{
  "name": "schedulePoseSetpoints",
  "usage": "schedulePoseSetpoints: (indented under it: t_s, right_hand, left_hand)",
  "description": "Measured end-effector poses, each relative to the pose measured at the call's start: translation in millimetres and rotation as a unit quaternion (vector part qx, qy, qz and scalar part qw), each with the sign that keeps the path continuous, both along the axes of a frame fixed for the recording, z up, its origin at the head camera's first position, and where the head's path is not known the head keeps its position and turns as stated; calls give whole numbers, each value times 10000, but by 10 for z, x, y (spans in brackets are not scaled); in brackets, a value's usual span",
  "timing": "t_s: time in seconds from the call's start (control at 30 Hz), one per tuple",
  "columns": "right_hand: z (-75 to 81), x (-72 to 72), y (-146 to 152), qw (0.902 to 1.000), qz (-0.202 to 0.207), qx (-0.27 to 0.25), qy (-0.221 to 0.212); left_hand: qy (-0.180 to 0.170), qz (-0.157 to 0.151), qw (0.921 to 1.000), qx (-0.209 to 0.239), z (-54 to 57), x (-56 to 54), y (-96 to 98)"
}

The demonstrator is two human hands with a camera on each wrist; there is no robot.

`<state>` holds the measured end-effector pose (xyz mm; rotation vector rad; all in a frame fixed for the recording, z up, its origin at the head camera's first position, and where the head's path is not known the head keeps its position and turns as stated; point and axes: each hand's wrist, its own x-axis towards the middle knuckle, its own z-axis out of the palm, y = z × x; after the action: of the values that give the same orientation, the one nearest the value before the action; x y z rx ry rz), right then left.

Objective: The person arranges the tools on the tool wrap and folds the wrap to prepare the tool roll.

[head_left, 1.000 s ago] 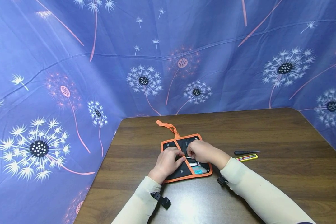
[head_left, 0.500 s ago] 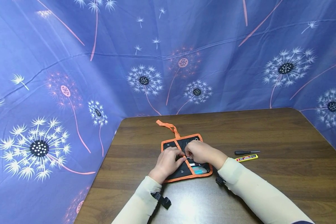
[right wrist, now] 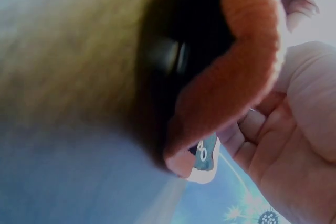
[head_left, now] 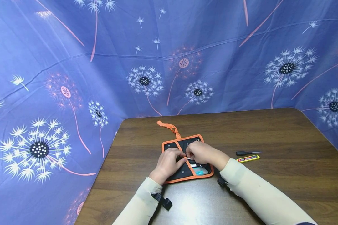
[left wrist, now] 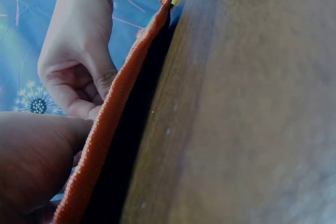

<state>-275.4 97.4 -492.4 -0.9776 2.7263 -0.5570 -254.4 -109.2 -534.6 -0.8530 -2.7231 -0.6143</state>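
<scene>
A black tool pouch (head_left: 176, 175) with orange trim lies unrolled on the wooden table. My left hand (head_left: 169, 162) rests on it, thumb and forefinger pinching the orange strip down its middle. Right across the strip, my right hand (head_left: 201, 152) has its fingers curled and pinches a slim, pale metal tool at the pocket edge; the hand covers most of it, so I cannot tell its kind. Below that hand, a grey-and-teal handled tool (head_left: 200, 171) sits in the lowest pocket. Both wrist views show the orange edge (left wrist: 123, 85) close up, with the right hand (right wrist: 294, 124) beside it.
To the right on the table (head_left: 284, 181) lie a black-handled screwdriver (head_left: 243, 153) and a flat yellow-and-red case (head_left: 248, 158). An orange tie strap (head_left: 169, 126) trails from the pouch's far edge. A blue dandelion-print cloth (head_left: 228, 78) hangs behind the table.
My right hand has shifted slightly left, closer to the orange strip, since the first frame. The left hand and the pouch have stayed in place.
</scene>
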Motion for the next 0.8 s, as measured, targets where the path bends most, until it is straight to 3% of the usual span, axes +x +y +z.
schedulePoseSetpoints:
  t_s: [0.33, 0.57, 0.8]
  right_hand:
    - [-34, -24, 108, 9996, 75, -222, -170]
    - [-12, -52, 283, 9983, -142, -400, -389]
    - [62, -27, 503, 9967, -406, -636, -298]
  left_hand:
    - [-169, 73, 9998, 107, -13, 1, -16]
    - [-274, 93, 9994, 185, 12, 15, -11]
    - [-321, 135, 9993, 166, 21, 16, -7]
